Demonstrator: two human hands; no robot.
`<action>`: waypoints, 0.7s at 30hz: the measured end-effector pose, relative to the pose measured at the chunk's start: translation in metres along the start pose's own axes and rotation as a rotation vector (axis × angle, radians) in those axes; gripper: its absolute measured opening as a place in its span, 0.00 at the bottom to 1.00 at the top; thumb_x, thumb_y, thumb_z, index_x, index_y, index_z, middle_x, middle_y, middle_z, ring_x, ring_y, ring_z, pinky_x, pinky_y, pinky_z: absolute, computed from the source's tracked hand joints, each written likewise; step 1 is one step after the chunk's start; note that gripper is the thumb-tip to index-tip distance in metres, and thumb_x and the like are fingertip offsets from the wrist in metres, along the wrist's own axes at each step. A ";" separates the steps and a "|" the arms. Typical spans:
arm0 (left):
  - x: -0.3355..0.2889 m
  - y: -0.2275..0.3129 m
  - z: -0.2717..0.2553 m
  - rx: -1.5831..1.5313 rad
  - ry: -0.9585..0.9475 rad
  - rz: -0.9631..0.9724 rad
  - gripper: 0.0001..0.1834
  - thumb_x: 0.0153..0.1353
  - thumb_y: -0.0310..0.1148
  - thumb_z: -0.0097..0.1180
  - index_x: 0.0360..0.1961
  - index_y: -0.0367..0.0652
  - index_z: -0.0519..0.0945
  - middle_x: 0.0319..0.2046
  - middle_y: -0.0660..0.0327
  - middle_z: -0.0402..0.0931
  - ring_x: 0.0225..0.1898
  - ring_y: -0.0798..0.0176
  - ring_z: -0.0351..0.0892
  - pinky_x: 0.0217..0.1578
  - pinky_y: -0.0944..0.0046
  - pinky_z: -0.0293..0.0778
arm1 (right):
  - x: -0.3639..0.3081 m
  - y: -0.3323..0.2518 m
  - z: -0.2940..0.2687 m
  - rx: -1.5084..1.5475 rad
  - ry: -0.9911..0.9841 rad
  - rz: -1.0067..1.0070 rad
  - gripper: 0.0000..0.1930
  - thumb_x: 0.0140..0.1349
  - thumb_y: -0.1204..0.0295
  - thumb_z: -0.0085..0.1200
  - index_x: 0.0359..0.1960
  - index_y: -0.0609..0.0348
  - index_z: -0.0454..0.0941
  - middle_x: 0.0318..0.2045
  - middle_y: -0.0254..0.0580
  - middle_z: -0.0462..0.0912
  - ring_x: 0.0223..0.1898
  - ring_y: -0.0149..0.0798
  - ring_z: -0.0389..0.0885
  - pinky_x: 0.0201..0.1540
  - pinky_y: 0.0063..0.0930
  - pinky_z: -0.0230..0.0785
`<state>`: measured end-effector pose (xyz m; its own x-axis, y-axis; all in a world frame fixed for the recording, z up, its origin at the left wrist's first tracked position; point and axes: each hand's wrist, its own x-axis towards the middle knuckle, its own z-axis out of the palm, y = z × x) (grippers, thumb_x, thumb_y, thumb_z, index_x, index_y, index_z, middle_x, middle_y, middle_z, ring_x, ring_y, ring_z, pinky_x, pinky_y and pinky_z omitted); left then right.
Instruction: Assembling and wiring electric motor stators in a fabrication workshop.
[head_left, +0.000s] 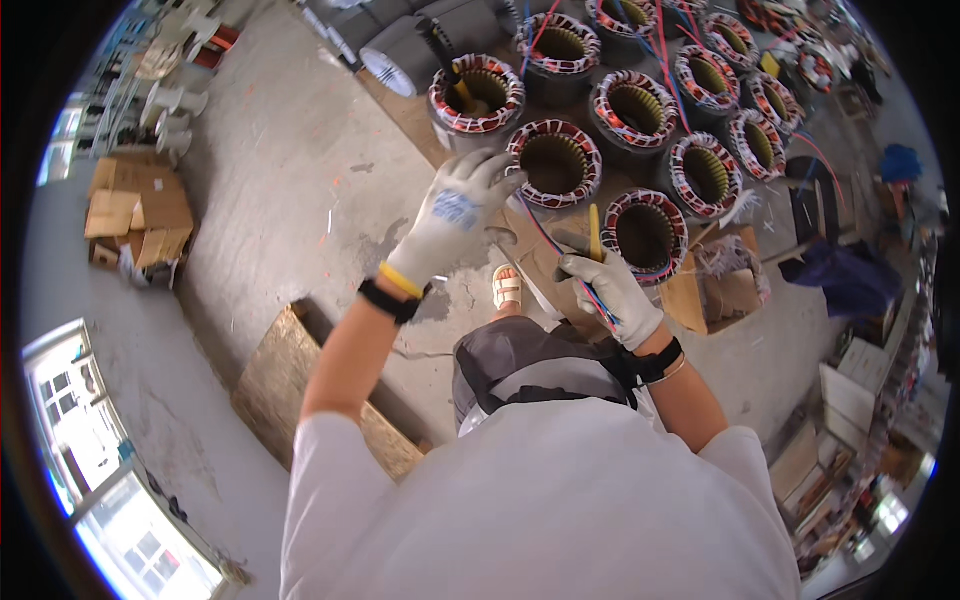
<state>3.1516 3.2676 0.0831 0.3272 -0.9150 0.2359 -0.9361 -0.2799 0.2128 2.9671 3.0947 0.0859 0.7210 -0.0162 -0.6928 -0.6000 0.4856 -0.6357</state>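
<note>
Both my hands wear pale work gloves. My left hand [458, 210] has its fingers and thumb apart, at the near left edge of a motor stator [555, 125] whose winding ends are laced with white cord. Whether the fingertips touch the rim is hard to tell. My right hand [620, 295] is closed around red and blue lead wires [545, 237] that run down from that stator. A yellow, handle-like piece [595, 235] sticks up from the same hand; its kind is not clear. Another stator [645, 235] stands just right of my right hand.
Several more laced stators [635, 110] stand in rows beyond. One at the far left holds a black-and-yellow tool [450, 65]. An opened cardboard box [710, 280] with scraps sits at right, a wooden board [320, 385] at lower left, and cartons [140, 210] by the left wall.
</note>
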 end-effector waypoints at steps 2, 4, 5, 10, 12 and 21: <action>0.014 -0.029 0.040 0.040 -0.054 0.137 0.36 0.42 0.48 0.67 0.53 0.44 0.76 0.55 0.55 0.73 0.62 0.51 0.65 0.63 0.52 0.61 | -0.011 0.000 0.011 0.090 0.037 -0.063 0.14 0.65 0.71 0.52 0.51 0.61 0.74 0.29 0.34 0.79 0.13 0.17 0.60 0.14 0.16 0.50; 0.033 -0.042 0.065 0.144 -0.077 0.328 0.28 0.41 0.42 0.66 0.46 0.43 0.80 0.47 0.56 0.78 0.57 0.54 0.70 0.65 0.54 0.59 | -0.008 0.011 0.011 0.187 0.052 -0.098 0.14 0.65 0.71 0.52 0.51 0.61 0.74 0.31 0.36 0.80 0.13 0.18 0.60 0.14 0.16 0.50; 0.042 -0.044 0.067 0.141 -0.062 0.363 0.28 0.41 0.42 0.66 0.46 0.43 0.80 0.47 0.56 0.78 0.57 0.54 0.70 0.65 0.54 0.59 | -0.007 0.015 0.011 0.273 0.036 -0.110 0.15 0.65 0.72 0.52 0.52 0.61 0.73 0.33 0.38 0.82 0.13 0.18 0.60 0.14 0.16 0.49; 0.041 -0.044 0.085 0.134 -0.246 0.423 0.08 0.43 0.40 0.63 0.23 0.50 0.79 0.25 0.64 0.77 0.38 0.60 0.78 0.61 0.59 0.63 | -0.015 0.011 0.017 0.705 0.017 -0.195 0.15 0.67 0.60 0.47 0.44 0.58 0.77 0.18 0.25 0.70 0.11 0.20 0.53 0.13 0.16 0.45; 0.031 -0.033 0.086 0.167 -0.266 0.378 0.12 0.51 0.45 0.59 0.25 0.49 0.80 0.24 0.60 0.78 0.35 0.59 0.80 0.57 0.60 0.66 | -0.012 0.015 0.008 0.717 0.038 -0.208 0.13 0.67 0.61 0.47 0.42 0.57 0.77 0.17 0.24 0.67 0.11 0.20 0.53 0.14 0.16 0.45; -0.001 0.026 0.090 0.036 -0.357 -0.106 0.21 0.50 0.56 0.61 0.32 0.50 0.82 0.33 0.59 0.83 0.40 0.58 0.81 0.58 0.54 0.62 | 0.014 -0.014 -0.012 -0.014 0.303 -0.469 0.13 0.63 0.68 0.56 0.45 0.62 0.80 0.26 0.30 0.77 0.22 0.22 0.71 0.26 0.18 0.63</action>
<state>3.1156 3.2355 0.0029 0.3634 -0.9222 -0.1323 -0.9053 -0.3831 0.1838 2.9819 3.0773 0.0812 0.7810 -0.4795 -0.4002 -0.2448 0.3546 -0.9024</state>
